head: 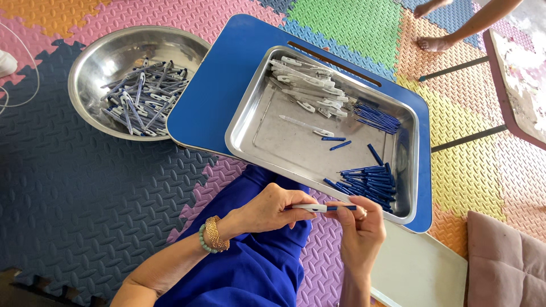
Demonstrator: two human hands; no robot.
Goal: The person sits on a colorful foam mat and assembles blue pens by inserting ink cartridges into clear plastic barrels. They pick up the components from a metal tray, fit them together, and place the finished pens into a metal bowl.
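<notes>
Pen lies level between both hands, just above the lap in blue cloth: one pen, white at its left end and blue at its right. Left hand pinches the white end, its grip clenched on the pen; two bracelets, one gold and one of green beads, sit on that wrist. Right hand closes its fingertips on the blue end, so that grip too is grasping the pen.

Just beyond the hands is one rectangular steel tray resting on one blue tabletop. In the tray's near right corner is a heap of blue caps, too many and too overlapped to count. Three loose blue caps lie apart on the bare middle of the tray, with one single white pen body beside them. Further on, a second bundle of blue parts sits by the right wall, and a pile of white pen bodies fills the far left corner; neither can be counted.

Left of the tabletop, on the foam floor mat, stands one round steel bowl holding a tangle of assembled pens, count unclear.

At the far right edge, another person's two bare feet stand on the mat.
</notes>
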